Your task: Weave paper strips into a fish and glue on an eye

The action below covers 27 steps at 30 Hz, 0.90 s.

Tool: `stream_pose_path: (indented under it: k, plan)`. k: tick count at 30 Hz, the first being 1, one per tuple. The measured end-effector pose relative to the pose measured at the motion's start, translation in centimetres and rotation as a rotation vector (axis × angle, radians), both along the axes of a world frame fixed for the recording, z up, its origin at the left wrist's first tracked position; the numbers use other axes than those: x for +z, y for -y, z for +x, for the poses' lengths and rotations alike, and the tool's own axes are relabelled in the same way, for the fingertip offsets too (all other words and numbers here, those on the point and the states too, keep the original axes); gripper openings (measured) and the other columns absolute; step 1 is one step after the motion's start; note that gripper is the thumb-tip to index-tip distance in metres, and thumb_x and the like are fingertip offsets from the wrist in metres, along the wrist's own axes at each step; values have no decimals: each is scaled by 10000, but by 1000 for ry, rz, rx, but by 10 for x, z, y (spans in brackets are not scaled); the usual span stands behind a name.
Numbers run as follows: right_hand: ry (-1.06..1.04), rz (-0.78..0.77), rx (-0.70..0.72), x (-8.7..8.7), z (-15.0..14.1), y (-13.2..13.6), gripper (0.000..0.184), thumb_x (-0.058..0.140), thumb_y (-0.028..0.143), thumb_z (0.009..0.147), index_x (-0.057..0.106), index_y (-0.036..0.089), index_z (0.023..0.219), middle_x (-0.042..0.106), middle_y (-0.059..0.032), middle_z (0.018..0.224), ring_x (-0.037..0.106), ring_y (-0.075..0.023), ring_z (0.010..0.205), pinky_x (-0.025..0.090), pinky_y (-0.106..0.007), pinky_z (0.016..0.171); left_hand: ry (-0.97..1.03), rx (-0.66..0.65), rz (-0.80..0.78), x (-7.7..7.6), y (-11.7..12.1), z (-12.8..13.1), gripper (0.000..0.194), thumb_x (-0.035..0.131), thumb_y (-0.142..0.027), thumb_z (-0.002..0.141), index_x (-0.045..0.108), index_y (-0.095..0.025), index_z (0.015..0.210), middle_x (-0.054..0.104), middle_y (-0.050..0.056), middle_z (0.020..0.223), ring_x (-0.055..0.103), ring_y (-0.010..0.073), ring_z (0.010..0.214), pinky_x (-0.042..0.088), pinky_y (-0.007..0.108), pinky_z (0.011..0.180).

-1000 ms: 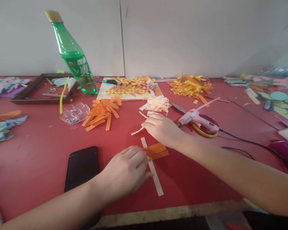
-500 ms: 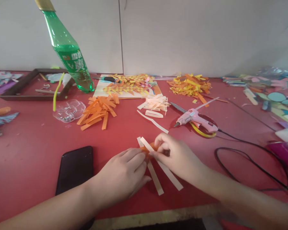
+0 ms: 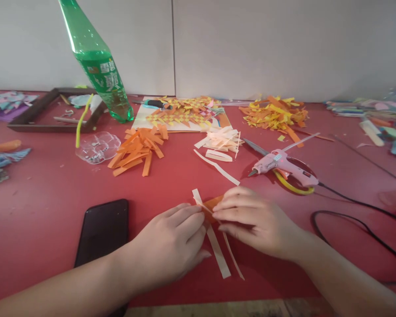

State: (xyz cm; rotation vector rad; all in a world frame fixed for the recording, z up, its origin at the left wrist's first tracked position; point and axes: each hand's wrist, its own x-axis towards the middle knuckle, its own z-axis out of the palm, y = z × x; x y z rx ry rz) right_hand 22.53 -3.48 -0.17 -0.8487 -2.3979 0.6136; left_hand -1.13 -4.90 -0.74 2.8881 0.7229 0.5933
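Near the table's front edge, my left hand [image 3: 173, 240] presses its closed fingertips onto the crossing of a few paper strips. Two pale strips run lengthwise there: one pale strip [image 3: 219, 255] lies flat, while the other pale strip [image 3: 233, 256] is turned on its edge. Across them goes an orange paper strip [image 3: 214, 203], partly covered by my fingers. My right hand [image 3: 259, 218] has its fingers drawn together on the right part of the orange strip and against the edge-on pale strip. Its fingertips hide part of the crossing.
A black phone [image 3: 102, 231] lies left of my hands. Beyond are orange strips [image 3: 138, 149], pale strips [image 3: 219, 140] and a pink glue gun [image 3: 285, 166] with its cord, lying over scissors [image 3: 255, 146]. A green bottle [image 3: 105, 83] stands by a dark frame [image 3: 49, 128]; woven paper lies on a board [image 3: 140, 118].
My right hand has shifted right and flattened, its fingers now on the orange strip. The right pale strip has turned from flat onto its edge. My left hand stays pressed down.
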Motion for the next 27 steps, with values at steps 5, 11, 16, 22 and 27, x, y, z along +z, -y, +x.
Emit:
stream_pose_path:
  k: [5, 11, 16, 22, 27]
  plan:
    - [85, 47, -117, -2, -2, 3, 136, 605, 199, 901, 740, 193, 909, 700, -51, 880, 575, -164, 827, 501, -327, 751, -8, -1, 6, 1, -1, 0, 256, 563, -276, 896, 704, -70, 952, 718, 136, 967, 687, 279, 924, 586, 416, 884]
    - [123, 71, -135, -1, 0, -1, 162, 592, 192, 903, 742, 210, 961, 718, -56, 947, 598, -176, 876, 517, -352, 786, -14, 0, 24, 0, 0, -1, 273, 533, -284, 914, 693, -73, 980, 714, 139, 985, 680, 283, 956, 575, 425, 904]
    - [134, 17, 10, -1, 3, -1, 239, 574, 194, 927, 701, 233, 1124, 749, -34, 1064, 603, -199, 1038, 509, -393, 875, -25, -4, 26, 0, 0, -1, 293, 496, -290, 932, 689, -72, 973, 713, 138, 962, 682, 268, 932, 577, 410, 898]
    - [186, 101, -12, -10, 1, -2, 273, 559, 223, 938, 679, 231, 1183, 738, -32, 1117, 574, -207, 1089, 492, -418, 907, -44, 1, 22, -1, 0, -2, 306, 537, -312, 915, 686, -66, 1020, 711, 142, 1002, 672, 287, 975, 565, 430, 921]
    - [168, 111, -29, -9, -4, 0, 233, 625, 310, 894, 720, 191, 1070, 726, -69, 1089, 571, -216, 994, 501, -406, 872, -25, -9, 19, 1, -1, -2, 306, 535, -317, 915, 701, -70, 986, 721, 140, 988, 681, 285, 934, 576, 423, 895]
